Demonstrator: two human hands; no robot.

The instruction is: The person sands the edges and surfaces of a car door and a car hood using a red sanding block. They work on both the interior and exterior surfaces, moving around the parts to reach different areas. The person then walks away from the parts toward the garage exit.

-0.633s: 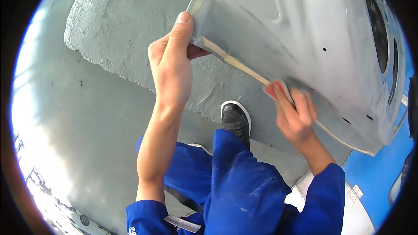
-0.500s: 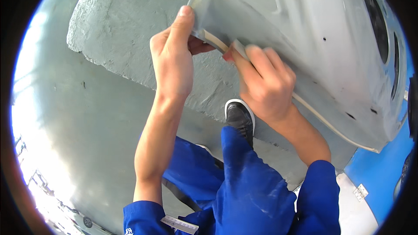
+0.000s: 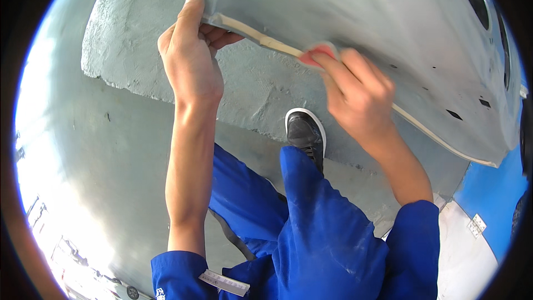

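Observation:
A large grey car door panel [image 3: 344,16] lies across the top right, with a beige strip [image 3: 438,139] running along its near edge. At the panel's left corner, my left hand [image 3: 191,50] is closed, thumb on top and fingers curled underneath. My right hand [image 3: 361,89] pinches a thin red and grey sanding pad [image 3: 319,54], which is pressed on the beige strip to the right of that corner. The pad and the fingers around it are slightly blurred.
Beneath the panel is a rough grey slab [image 3: 133,39] with a ragged edge. My black shoe [image 3: 304,133] stands below the panel's edge. At lower right are a white panel with a hinge [image 3: 476,225] and a blue floor area [image 3: 488,189].
My right hand has slid the sanding pad rightward along the beige strip, away from the corner. The panel's corner and my left hand appear farther left and up in the view.

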